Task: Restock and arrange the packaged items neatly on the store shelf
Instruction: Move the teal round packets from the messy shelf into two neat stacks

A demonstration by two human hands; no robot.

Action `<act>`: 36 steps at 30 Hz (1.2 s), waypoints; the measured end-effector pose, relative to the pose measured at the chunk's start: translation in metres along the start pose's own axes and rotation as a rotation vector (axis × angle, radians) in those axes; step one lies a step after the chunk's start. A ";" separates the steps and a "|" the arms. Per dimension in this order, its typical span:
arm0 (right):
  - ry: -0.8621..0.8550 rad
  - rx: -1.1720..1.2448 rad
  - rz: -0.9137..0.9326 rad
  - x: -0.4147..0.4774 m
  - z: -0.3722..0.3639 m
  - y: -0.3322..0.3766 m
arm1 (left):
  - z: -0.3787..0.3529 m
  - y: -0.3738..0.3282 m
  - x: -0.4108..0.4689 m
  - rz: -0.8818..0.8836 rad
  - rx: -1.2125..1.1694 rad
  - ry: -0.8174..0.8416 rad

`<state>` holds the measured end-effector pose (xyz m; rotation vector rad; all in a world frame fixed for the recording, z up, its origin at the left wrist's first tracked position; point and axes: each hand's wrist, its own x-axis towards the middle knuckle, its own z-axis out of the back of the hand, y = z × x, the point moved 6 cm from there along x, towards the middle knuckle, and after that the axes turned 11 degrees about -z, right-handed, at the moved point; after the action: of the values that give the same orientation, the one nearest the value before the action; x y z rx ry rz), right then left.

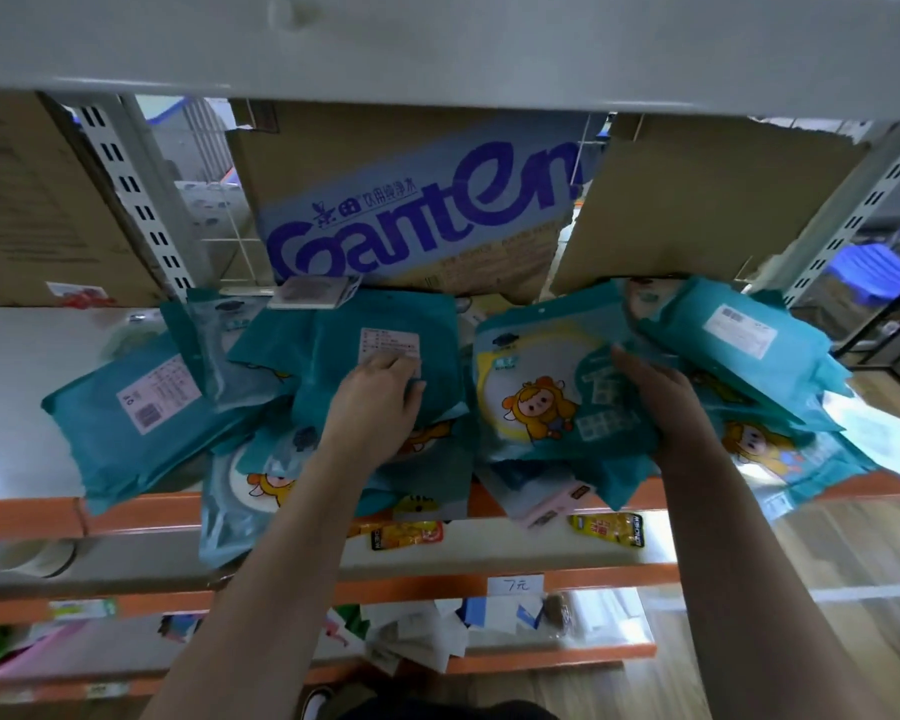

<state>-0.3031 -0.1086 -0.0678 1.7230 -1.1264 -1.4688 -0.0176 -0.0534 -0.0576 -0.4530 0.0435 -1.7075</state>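
Several teal packaged items lie in a loose heap on the white shelf (17,397) with an orange front edge. My left hand (375,402) grips a teal pack (385,324) lying label side up in the middle of the heap. My right hand (661,397) holds a bundle of teal packs (749,345) at the right, its thumb against a face-up pack with a yellow cartoon figure (546,392). Another pack (141,423) lies label up at the left. Some packs (240,501) hang over the front edge.
Cardboard boxes stand at the back, one with blue lettering (417,210). The shelf above (437,44) sits low overhead. Slotted uprights (141,200) flank the bay. Yellow snack packets (406,535) and a price tag (515,584) are on the shelf below.
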 end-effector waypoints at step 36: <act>-0.133 -0.164 0.158 0.015 0.021 -0.007 | 0.098 -0.040 0.012 -0.027 -0.361 -0.678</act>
<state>-0.3220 -0.1174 -0.0853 1.4104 -1.1486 -1.5491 -0.0253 -0.0354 0.0467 -1.2850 -0.1496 -1.4961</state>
